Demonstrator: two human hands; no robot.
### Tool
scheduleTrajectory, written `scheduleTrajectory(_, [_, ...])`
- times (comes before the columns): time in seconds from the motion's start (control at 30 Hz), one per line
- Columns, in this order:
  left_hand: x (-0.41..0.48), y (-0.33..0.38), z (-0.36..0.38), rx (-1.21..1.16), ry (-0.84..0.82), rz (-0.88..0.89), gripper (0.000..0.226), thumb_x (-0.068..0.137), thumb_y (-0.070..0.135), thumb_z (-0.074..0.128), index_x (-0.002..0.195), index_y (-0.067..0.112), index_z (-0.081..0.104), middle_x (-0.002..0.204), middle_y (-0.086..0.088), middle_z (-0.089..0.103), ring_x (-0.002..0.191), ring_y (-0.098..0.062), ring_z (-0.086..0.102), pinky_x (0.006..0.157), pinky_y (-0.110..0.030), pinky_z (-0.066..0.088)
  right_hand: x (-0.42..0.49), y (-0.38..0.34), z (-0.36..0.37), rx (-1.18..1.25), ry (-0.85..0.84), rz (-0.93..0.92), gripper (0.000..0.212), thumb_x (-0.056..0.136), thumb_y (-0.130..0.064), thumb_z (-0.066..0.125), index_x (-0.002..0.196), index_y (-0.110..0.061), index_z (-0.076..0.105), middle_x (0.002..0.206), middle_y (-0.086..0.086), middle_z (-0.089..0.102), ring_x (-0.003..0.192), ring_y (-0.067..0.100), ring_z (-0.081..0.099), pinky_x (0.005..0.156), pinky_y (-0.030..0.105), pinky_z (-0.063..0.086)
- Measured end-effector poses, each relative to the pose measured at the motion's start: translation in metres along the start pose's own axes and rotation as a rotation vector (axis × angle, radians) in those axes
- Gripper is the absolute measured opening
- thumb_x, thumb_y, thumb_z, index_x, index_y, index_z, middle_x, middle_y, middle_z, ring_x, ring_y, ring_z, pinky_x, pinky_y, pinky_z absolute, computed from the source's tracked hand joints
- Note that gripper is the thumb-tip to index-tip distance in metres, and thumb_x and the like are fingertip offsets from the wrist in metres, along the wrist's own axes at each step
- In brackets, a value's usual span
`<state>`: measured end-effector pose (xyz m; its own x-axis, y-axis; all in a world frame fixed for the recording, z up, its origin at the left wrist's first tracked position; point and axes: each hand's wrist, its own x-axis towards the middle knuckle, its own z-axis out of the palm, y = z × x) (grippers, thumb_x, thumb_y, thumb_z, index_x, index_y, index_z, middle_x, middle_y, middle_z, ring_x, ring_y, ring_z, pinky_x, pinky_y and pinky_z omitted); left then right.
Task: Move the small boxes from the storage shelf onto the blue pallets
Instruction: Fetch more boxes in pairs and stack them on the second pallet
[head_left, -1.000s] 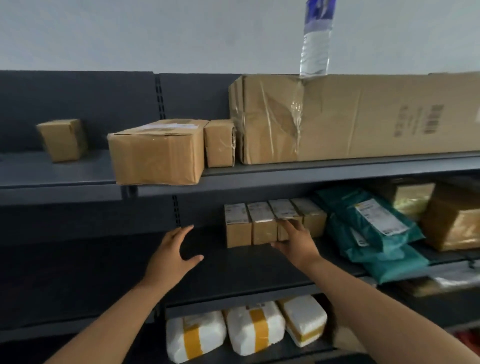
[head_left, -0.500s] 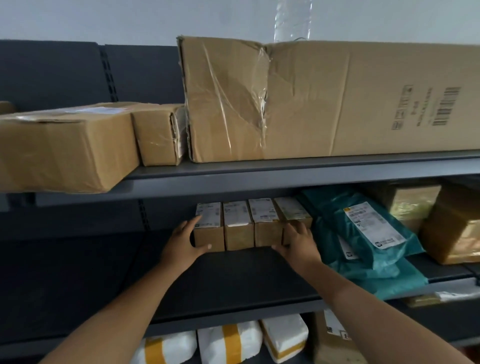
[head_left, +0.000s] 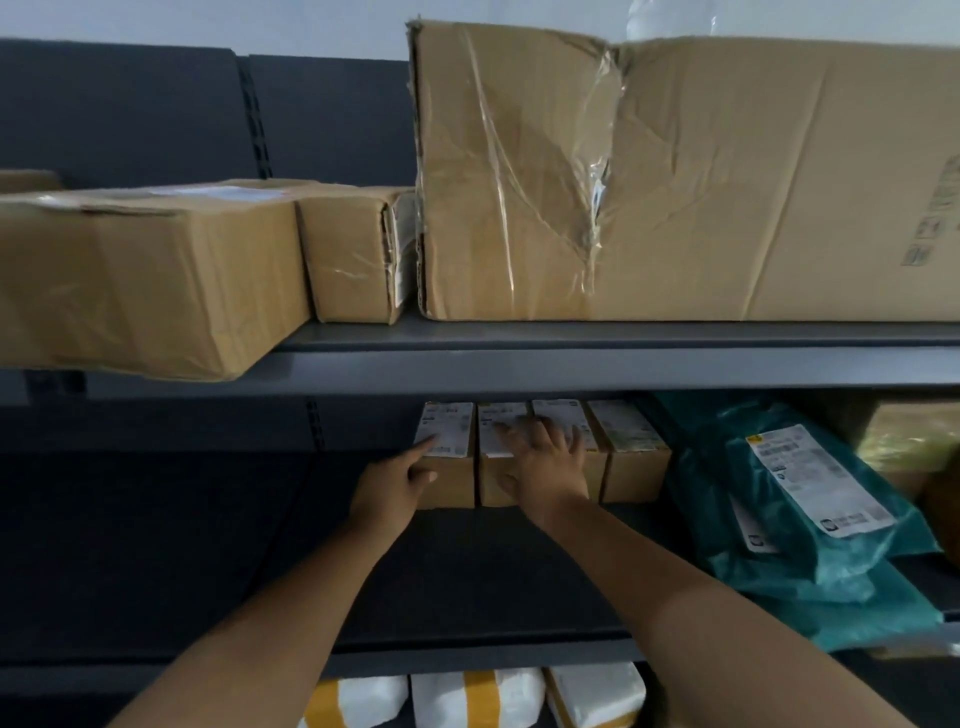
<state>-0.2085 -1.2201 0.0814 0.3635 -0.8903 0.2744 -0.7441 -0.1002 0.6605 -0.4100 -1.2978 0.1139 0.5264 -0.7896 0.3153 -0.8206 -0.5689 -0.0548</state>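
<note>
Several small brown boxes with white labels stand side by side in a row on the dark middle shelf (head_left: 467, 571). My left hand (head_left: 392, 486) is against the left side of the leftmost small box (head_left: 452, 486), its index finger on the label's corner and its thumb on the front face. My right hand (head_left: 545, 462) lies with spread fingers over the tops of the second and third boxes. The rightmost small box (head_left: 634, 467) is untouched. All the boxes rest on the shelf. No blue pallet is in view.
The upper shelf edge (head_left: 571, 364) hangs close above the row. On it sit a big dented carton (head_left: 675, 182), a small carton (head_left: 353, 254) and an overhanging medium carton (head_left: 145, 280). Teal mailer bags (head_left: 805, 519) lie right of the row. White parcels with yellow tape (head_left: 478, 699) lie below.
The view has closed in on the shelf. My right hand moved from the right end of the row onto the tops of the middle boxes. My left hand stays at the leftmost box.
</note>
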Motion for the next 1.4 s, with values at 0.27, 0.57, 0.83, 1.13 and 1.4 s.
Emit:
scheduleTrajectory(0.27, [0.007,0.006,0.003,-0.034,-0.094,-0.059,0.071,0.083,0.037,0.071,0.138,0.057,0.032,0.140,-0.001,0.053,0.120,-0.022,0.056,0.095,-0.038,0.053,0.019,0.003,0.013,-0.092,-0.126,-0.030,0.080,0.089,-0.045,0.058,0.151,-0.039,0.009,0.159,0.003,0.018,0.147,0.032,0.010,0.112,0.070,0.000])
scheduleTrajectory(0.57, [-0.003,0.006,0.015,0.006,-0.048,-0.018,0.077,0.083,0.031,0.073,0.143,0.053,0.029,0.141,-0.004,0.053,0.121,-0.022,0.056,0.097,-0.035,0.052,0.004,0.002,0.012,-0.160,-0.108,-0.053,0.083,0.089,-0.043,0.060,0.151,-0.038,0.005,0.160,0.004,0.013,0.147,0.031,0.007,0.113,0.067,0.000])
scheduleTrajectory(0.83, [-0.037,0.007,0.004,-0.006,-0.003,0.005,0.075,0.081,0.030,0.076,0.142,0.050,0.037,0.133,-0.004,0.057,0.113,-0.019,0.059,0.094,-0.029,0.052,-0.028,-0.011,0.004,-0.124,-0.071,-0.082,0.083,0.087,-0.039,0.065,0.151,-0.036,0.012,0.160,0.004,0.018,0.140,0.033,0.019,0.117,0.050,0.018])
scheduleTrajectory(1.13, [-0.075,-0.004,-0.022,-0.091,0.025,-0.018,0.077,0.080,0.023,0.078,0.141,0.048,0.039,0.137,-0.001,0.055,0.120,-0.014,0.056,0.100,-0.026,0.049,-0.050,-0.051,-0.008,0.107,-0.274,0.023,0.091,0.091,-0.016,0.062,0.149,-0.048,0.000,0.162,-0.009,-0.013,0.138,0.036,0.033,0.104,0.045,0.045])
scheduleTrajectory(1.4, [-0.107,-0.050,-0.094,-0.140,0.151,-0.065,0.075,0.080,0.022,0.078,0.140,0.049,0.041,0.140,0.000,0.052,0.121,-0.012,0.054,0.103,-0.028,0.047,-0.043,-0.136,-0.017,0.108,-0.234,-0.090,0.088,0.091,-0.021,0.063,0.150,-0.047,0.003,0.162,-0.009,-0.011,0.139,0.040,0.028,0.106,0.044,0.042])
